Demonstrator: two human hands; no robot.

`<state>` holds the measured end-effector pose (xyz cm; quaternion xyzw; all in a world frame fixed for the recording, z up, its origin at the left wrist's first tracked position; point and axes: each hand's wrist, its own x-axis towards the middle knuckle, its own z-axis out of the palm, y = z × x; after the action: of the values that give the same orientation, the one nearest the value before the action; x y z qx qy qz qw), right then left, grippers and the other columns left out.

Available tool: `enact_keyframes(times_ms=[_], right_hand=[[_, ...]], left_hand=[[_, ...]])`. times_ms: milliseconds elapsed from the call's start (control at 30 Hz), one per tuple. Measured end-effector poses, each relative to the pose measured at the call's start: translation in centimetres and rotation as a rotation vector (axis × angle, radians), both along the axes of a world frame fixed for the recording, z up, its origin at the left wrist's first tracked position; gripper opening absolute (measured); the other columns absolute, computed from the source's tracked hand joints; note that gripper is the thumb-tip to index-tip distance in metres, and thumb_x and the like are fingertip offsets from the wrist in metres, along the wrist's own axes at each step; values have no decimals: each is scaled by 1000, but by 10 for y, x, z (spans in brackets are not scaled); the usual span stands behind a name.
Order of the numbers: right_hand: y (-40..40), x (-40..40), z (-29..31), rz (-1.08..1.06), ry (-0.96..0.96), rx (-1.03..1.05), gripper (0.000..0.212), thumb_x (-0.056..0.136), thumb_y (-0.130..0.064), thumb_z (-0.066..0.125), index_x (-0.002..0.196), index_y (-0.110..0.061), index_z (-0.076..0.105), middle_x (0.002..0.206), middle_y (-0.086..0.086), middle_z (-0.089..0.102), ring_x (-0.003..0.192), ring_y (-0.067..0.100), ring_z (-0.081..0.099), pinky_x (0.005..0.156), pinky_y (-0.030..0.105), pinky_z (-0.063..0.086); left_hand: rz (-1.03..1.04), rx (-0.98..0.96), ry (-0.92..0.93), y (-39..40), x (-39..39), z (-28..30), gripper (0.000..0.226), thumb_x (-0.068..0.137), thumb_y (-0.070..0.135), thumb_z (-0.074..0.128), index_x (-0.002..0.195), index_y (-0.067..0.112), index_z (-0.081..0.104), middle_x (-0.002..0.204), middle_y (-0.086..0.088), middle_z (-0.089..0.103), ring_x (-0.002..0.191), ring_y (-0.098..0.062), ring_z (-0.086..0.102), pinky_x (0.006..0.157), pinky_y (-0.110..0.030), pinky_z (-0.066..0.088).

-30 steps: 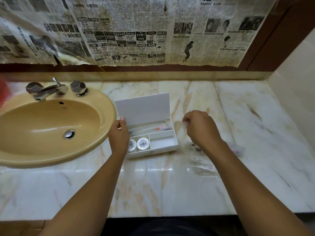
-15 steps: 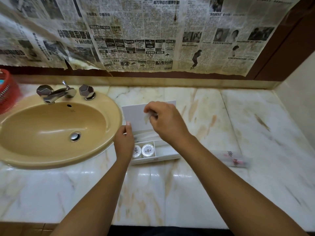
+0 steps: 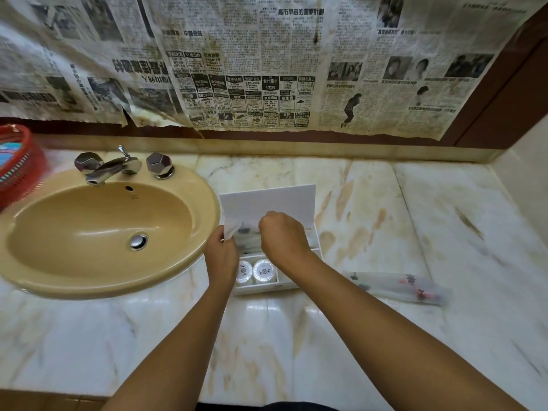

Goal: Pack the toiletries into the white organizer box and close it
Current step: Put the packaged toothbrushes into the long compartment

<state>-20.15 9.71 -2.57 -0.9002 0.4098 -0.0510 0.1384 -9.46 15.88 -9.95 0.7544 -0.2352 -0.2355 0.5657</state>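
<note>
Your white organizer box [image 3: 268, 203] sits open on the marble counter [image 3: 385, 221] just right of the sink [image 3: 98, 229], lid upright. A second ago your right hand [image 3: 283, 237] was out over the counter by the clear packets; now it is over the box's rear compartment, bringing a clear-wrapped item [image 3: 241, 232] with it, so one more toiletry is going in. Both hands pinch this wrapper, your left hand [image 3: 221, 256] at its left corner, fingers closed. Two round soaps [image 3: 256, 271] already lie in the front compartment. One long packet [image 3: 403, 287] waits on the counter, well right.
</note>
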Motion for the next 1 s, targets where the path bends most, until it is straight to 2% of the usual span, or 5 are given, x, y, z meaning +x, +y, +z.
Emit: enact_keyframes(times_ms=[167, 533, 700, 867, 1000], right_hand=[[5, 7, -8, 10, 139, 116, 16, 85, 10, 48, 85, -3, 58, 77, 8, 46, 77, 26, 48, 69, 33, 40], [18, 12, -14, 157, 100, 285, 28, 91, -20, 43, 108, -13, 64, 112, 9, 60, 105, 29, 52, 75, 37, 40], [23, 9, -27, 223, 233, 325, 45, 95, -33, 36, 132, -14, 51, 138, 8, 45, 124, 26, 39, 105, 45, 31], [28, 12, -11, 165, 106, 174, 37, 88, -27, 49, 120, -11, 58, 121, 7, 51, 112, 25, 43, 96, 42, 36], [31, 4, -16, 182, 96, 354, 40, 90, -26, 49, 126, -12, 56, 130, 7, 53, 120, 26, 45, 94, 41, 41]], left_hand=[[78, 39, 37, -3, 0, -1, 53, 104, 48, 30, 99, 12, 67, 99, -3, 70, 90, -16, 62, 73, -26, 45], [6, 27, -57, -1, -3, 4, 50, 102, 43, 46, 64, 10, 47, 56, 2, 44, 49, -4, 39, 53, -21, 33], [12, 35, -52, -1, -3, 5, 48, 102, 42, 46, 67, 9, 49, 58, 2, 48, 50, -3, 42, 54, -22, 34], [9, 33, -48, -1, -2, 3, 51, 102, 43, 47, 74, 1, 55, 65, -9, 55, 57, -9, 44, 60, -28, 38], [9, 29, -54, 0, -3, 3, 48, 102, 43, 46, 72, 6, 52, 64, -1, 52, 54, -3, 43, 58, -25, 37]])
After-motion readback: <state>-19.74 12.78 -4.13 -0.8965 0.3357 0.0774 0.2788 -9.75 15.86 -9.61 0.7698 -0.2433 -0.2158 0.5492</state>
